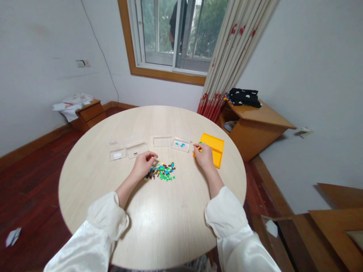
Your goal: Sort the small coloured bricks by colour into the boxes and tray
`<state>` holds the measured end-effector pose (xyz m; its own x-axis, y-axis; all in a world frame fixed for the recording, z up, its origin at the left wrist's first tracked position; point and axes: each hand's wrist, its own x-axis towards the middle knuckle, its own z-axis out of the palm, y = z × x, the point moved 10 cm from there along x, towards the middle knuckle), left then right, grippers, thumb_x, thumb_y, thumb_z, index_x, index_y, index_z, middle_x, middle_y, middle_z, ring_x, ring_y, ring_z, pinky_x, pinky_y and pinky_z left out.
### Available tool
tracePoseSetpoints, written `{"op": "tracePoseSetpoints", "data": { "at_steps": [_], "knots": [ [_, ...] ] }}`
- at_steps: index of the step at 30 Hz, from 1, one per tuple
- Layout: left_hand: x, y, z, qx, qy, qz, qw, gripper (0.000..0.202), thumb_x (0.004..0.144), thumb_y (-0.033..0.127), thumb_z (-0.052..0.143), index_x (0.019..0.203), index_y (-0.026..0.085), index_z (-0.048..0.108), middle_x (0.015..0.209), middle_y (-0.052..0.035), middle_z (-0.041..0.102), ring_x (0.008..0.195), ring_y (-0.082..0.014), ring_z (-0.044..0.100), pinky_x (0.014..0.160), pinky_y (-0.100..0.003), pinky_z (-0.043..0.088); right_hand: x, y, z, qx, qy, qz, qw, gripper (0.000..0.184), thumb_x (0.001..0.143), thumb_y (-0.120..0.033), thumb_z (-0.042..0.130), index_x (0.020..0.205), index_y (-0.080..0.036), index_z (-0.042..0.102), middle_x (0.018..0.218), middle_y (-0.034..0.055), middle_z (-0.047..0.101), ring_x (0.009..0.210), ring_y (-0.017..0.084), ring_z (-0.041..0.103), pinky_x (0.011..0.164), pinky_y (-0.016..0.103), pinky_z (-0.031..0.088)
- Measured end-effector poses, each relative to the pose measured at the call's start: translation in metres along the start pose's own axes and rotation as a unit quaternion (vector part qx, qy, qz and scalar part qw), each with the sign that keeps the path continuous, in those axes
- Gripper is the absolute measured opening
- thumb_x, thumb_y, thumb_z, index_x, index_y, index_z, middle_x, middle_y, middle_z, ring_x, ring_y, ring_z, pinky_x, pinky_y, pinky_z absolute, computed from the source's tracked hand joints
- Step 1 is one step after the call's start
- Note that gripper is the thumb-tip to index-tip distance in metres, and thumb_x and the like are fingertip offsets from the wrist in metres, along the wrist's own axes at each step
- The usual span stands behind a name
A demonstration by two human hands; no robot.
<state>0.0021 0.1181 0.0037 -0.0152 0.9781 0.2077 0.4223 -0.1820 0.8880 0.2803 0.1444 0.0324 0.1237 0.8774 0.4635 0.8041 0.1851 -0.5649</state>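
Note:
A loose heap of small building bricks (pixel 166 173) in green, blue, brown and yellow lies mid-table. At its left side is my left hand (pixel 144 163), thumb and fingertips pinched together; anything between them is too small to make out. My right hand (pixel 204 154) is over the left part of an opened yellow plastic box (pixel 214 142), hiding some of it. Its fingers are also closed in a pinch, and what they hold cannot be made out. Bits of green and red show beside those fingers. A clear box (pixel 185 149) with several blue bricks stands just left of it.
More clear boxes stand along the far side: an empty-looking one (pixel 161 142), one with a dark piece (pixel 131 152), and one with a white piece (pixel 121 155). The round table (pixel 159 219) fills the middle. Beyond it are a wooden cabinet (pixel 255 124) and a curtain (pixel 227 56).

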Motion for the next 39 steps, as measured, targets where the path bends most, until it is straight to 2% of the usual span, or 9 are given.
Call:
{"op": "tracePoseSetpoints", "data": {
  "at_steps": [3,6,11,18,23,29,39],
  "knots": [
    [0.001,-0.003,0.000,-0.141,0.009,-0.030,0.989,0.021,0.061,0.033,0.065,0.072,0.015,0.061,0.072,-0.0046,0.066,0.067,-0.0159,0.059,0.065,-0.028,0.045,-0.007,-0.026,0.014,0.044,-0.015,-0.058,0.997,0.020,0.078,-0.016,0.050,0.084,-0.016,0.069,0.083,0.0076,0.068,0.077,0.018,0.059,0.076,0.032,0.046],
    [0.000,-0.005,-0.002,-0.198,0.020,-0.053,0.979,0.031,0.055,0.037,0.072,0.073,0.015,0.060,0.073,-0.0047,0.067,0.069,-0.0155,0.060,0.069,-0.028,0.046,-0.016,-0.048,0.025,0.068,-0.030,-0.098,0.992,0.018,0.078,-0.015,0.050,0.082,-0.017,0.068,0.083,0.0070,0.067,0.079,0.018,0.058,0.077,0.032,0.046],
    [-0.001,-0.006,-0.004,-0.215,0.025,-0.073,0.974,0.041,0.050,0.044,0.076,0.073,0.015,0.059,0.071,-0.0042,0.067,0.071,-0.0167,0.062,0.067,-0.027,0.045,-0.025,-0.067,0.036,0.099,-0.054,-0.142,0.984,0.018,0.080,-0.014,0.050,0.083,-0.017,0.067,0.083,0.0070,0.066,0.082,0.018,0.057,0.079,0.033,0.045],
    [-0.005,-0.001,0.002,-0.215,-0.002,-0.074,0.974,0.043,0.052,0.048,0.075,0.074,0.015,0.057,0.071,-0.0057,0.068,0.074,-0.0195,0.065,0.065,-0.028,0.046,-0.037,-0.097,0.028,0.163,-0.048,-0.183,0.968,0.017,0.083,-0.018,0.051,0.085,-0.019,0.067,0.084,0.0057,0.067,0.084,0.018,0.058,0.080,0.034,0.045],
    [-0.006,0.000,0.007,-0.243,-0.021,-0.077,0.967,0.043,0.051,0.044,0.077,0.075,0.015,0.057,0.067,-0.0036,0.067,0.068,-0.0172,0.064,0.064,-0.027,0.047,-0.052,-0.122,0.039,0.183,-0.096,-0.222,0.953,0.016,0.083,-0.020,0.055,0.092,-0.020,0.068,0.085,0.0053,0.066,0.085,0.018,0.057,0.081,0.034,0.045],
    [-0.006,0.002,0.013,-0.261,-0.038,-0.077,0.962,0.041,0.049,0.041,0.078,0.072,0.015,0.056,0.062,0.0004,0.064,0.061,-0.0128,0.060,0.063,-0.025,0.046,-0.061,-0.136,0.042,0.202,-0.118,-0.249,0.940,0.017,0.084,-0.021,0.056,0.097,-0.022,0.068,0.087,0.0046,0.067,0.085,0.017,0.056,0.080,0.033,0.043],
    [-0.011,0.009,0.019,-0.230,-0.066,-0.087,0.967,0.040,0.050,0.042,0.076,0.071,0.016,0.054,0.057,0.0005,0.063,0.057,-0.0147,0.059,0.061,-0.028,0.045,-0.064,-0.139,0.047,0.189,-0.131,-0.264,0.937,0.017,0.083,-0.019,0.057,0.094,-0.024,0.069,0.082,0.0035,0.066,0.080,0.017,0.054,0.075,0.031,0.042]
  ]
}}
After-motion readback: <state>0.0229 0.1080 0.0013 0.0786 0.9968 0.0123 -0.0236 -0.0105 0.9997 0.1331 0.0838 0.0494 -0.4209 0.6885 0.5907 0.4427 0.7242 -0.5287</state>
